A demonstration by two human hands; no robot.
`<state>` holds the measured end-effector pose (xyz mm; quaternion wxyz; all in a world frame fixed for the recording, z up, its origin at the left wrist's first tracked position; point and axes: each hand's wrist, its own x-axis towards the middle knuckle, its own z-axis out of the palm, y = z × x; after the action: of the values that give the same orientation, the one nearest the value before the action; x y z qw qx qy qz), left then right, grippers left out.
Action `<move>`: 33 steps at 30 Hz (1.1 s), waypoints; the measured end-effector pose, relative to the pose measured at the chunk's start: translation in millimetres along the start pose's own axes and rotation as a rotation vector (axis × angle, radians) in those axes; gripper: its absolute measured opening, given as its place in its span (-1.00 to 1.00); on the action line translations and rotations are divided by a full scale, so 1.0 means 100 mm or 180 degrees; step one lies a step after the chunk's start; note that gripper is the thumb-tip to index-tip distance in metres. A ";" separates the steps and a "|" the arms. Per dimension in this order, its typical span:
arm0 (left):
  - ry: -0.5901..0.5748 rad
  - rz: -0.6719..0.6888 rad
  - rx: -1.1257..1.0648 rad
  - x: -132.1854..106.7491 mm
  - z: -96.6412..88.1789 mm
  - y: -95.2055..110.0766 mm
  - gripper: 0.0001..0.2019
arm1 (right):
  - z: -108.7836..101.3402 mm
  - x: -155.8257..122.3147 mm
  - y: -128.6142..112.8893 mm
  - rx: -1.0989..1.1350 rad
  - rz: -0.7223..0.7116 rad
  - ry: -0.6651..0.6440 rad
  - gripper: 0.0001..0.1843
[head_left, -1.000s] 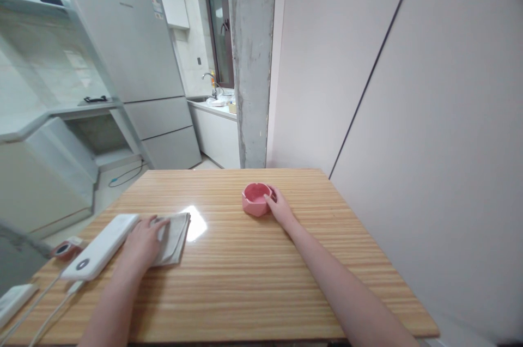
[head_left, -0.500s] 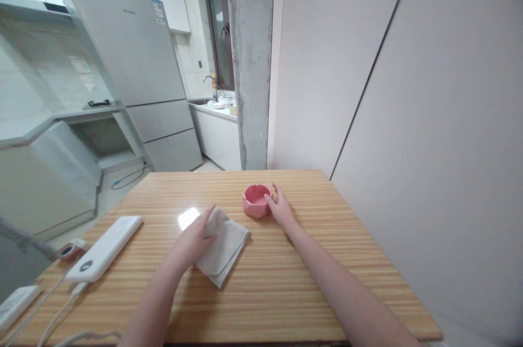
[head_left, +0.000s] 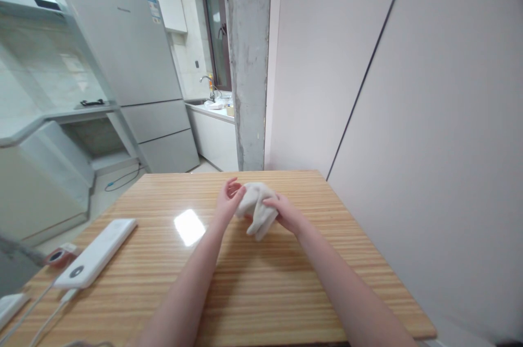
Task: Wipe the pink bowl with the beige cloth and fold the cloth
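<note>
Both hands (head_left: 281, 211) gripping white cloth (head_left: 257, 206) (bunched), wooden table (head_left: 261, 281)

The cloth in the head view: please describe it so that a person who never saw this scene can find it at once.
Look at the wooden table against the pale wall, then at its far middle, where the left hand and the right hand meet. The cloth is bunched between them. It is soft, crumpled and off-white, unlike the flat, hard white power bank near the left edge.

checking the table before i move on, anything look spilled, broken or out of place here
Nothing stands out. Both hands, left hand and right hand, bunch a white cloth over the wooden table. A white power bank lies flat at its left.
</note>
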<state>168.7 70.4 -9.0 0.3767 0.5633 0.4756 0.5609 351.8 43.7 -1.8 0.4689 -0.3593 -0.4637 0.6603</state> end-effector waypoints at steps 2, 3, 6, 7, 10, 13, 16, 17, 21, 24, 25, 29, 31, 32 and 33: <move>0.0323 -0.0007 0.0379 -0.04 0.07 -0.23 -0.60 | -0.04 0.03 -0.02 0.0124 -0.0655 0.1096 -0.67; 0.0286 0.0004 0.0567 -0.06 0.10 -0.31 -0.63 | -0.06 0.03 -0.03 -0.0005 -0.1019 0.1618 -0.68; -0.0029 0.0011 0.0909 -0.13 0.16 -0.38 -0.68 | -0.11 0.00 -0.05 -0.1056 -0.1975 0.2290 -0.68; -0.0036 -0.0023 0.0999 -0.14 0.17 -0.37 -0.69 | -0.10 -0.01 -0.04 -0.1549 -0.2186 0.2130 -0.67; 0.0090 -0.0146 0.1224 -0.14 0.17 -0.29 -0.76 | -0.03 -0.05 0.04 -0.3131 -0.2314 0.0965 -0.65; 0.0075 -0.0167 0.1193 -0.15 0.17 -0.26 -0.71 | 0.10 -0.05 0.16 -0.4177 -0.1847 0.0166 -0.62; -0.0031 -0.0116 0.1212 -0.15 0.16 -0.29 -0.69 | 0.19 -0.03 0.26 -0.4635 -0.1489 0.0243 -0.61; -0.0105 -0.0102 0.1199 -0.15 0.16 -0.31 -0.69 | 0.19 -0.02 0.28 -0.4752 -0.1415 0.0315 -0.64; -0.0307 -0.0124 0.0394 -0.12 0.20 -0.39 -0.59 | 0.12 0.06 0.30 -0.4948 -0.1228 0.0277 -0.78; -0.0179 -0.0182 -0.0498 -0.15 0.29 -0.40 -0.42 | 0.05 0.09 0.31 -0.4773 -0.1173 0.0218 -0.80; -0.0061 -0.0248 -0.0740 -0.17 0.34 -0.39 -0.36 | 0.05 0.09 0.32 -0.4675 -0.1168 0.0304 -0.80; -0.0028 -0.0870 -0.1741 -0.30 0.55 -0.32 -0.31 | 0.16 0.08 0.40 -0.4090 -0.1461 0.0772 -0.76; -0.0110 -0.1023 -0.1999 -0.32 0.59 -0.30 -0.35 | 0.23 0.09 0.44 -0.3709 -0.1715 0.0770 -0.65; -0.0060 -0.1003 -0.2003 -0.32 0.59 -0.30 -0.36 | 0.25 0.09 0.46 -0.3550 -0.1794 0.0682 -0.59; 0.0029 -0.0938 -0.1932 -0.31 0.57 -0.30 -0.36 | 0.26 0.10 0.46 -0.3445 -0.1822 0.0568 -0.52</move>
<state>224.2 55.2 -51.3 0.6022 0.3482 0.3649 0.6189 311.7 40.0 -38.1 0.4157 -0.4614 -0.7699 0.1469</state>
